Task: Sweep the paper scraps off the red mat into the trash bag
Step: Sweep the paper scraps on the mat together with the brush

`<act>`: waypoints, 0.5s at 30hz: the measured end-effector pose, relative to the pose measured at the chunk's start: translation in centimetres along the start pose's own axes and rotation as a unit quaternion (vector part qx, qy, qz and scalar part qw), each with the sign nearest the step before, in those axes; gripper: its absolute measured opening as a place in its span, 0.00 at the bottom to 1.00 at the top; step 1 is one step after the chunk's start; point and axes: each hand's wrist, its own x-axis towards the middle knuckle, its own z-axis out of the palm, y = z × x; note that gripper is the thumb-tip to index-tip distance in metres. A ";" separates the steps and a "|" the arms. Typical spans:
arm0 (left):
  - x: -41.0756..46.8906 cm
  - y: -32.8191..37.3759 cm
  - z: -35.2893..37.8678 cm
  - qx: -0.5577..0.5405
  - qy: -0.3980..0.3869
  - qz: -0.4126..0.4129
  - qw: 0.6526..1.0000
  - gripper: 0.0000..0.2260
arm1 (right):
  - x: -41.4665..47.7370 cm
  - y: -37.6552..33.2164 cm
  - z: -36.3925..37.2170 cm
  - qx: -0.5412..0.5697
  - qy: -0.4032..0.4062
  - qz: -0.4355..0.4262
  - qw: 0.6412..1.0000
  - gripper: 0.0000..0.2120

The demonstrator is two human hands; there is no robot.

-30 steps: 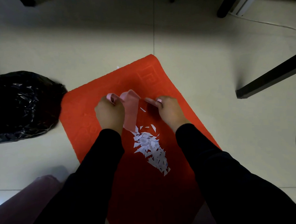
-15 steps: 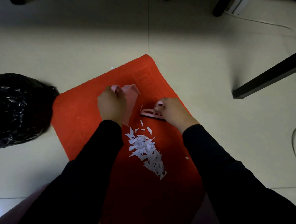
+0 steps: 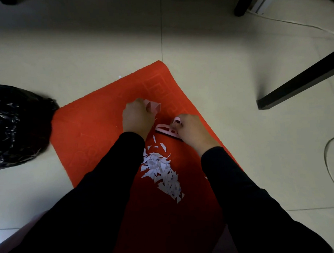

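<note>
Floor: pale glossy tile. On it red mat, embossed fret pattern. White angular paper scraps heaped mid-mat. Left hand, fingers curled, grips pink dustpan. Right hand grips pink brush, dark bristles on mat just beyond scraps. Crinkled black trash bag at mat's left edge.

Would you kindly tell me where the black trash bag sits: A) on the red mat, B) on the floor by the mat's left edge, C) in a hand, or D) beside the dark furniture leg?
B: the trash bag lies on the floor tiles by the left edge of the red mat.
</note>
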 end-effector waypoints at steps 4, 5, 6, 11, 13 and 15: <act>-0.7 0.1 0.0 0.017 -0.026 0.005 1.000 0.20 | -0.3 -0.2 0.2 -0.009 0.001 -0.001 1.000 0.10; -0.9 0.2 -0.4 0.022 -0.032 0.005 0.999 0.20 | -0.4 -0.2 0.1 -0.010 0.002 -0.001 1.000 0.10; -1.1 0.3 -0.7 0.026 -0.037 0.005 0.999 0.18 | -0.5 -0.1 0.1 -0.008 0.001 0.000 1.000 0.10; -2.2 0.6 -2.6 0.031 -0.056 0.001 0.998 0.13 | -0.7 0.1 0.1 0.008 -0.002 0.018 1.000 0.10; -2.6 0.6 -3.3 0.025 -0.048 -0.003 0.999 0.12 | -0.7 0.1 -0.1 0.006 0.006 0.017 1.000 0.10; -2.2 0.1 -3.8 0.028 -0.025 -0.002 0.999 0.10 | -0.5 0.2 -0.3 0.007 0.022 0.015 1.000 0.10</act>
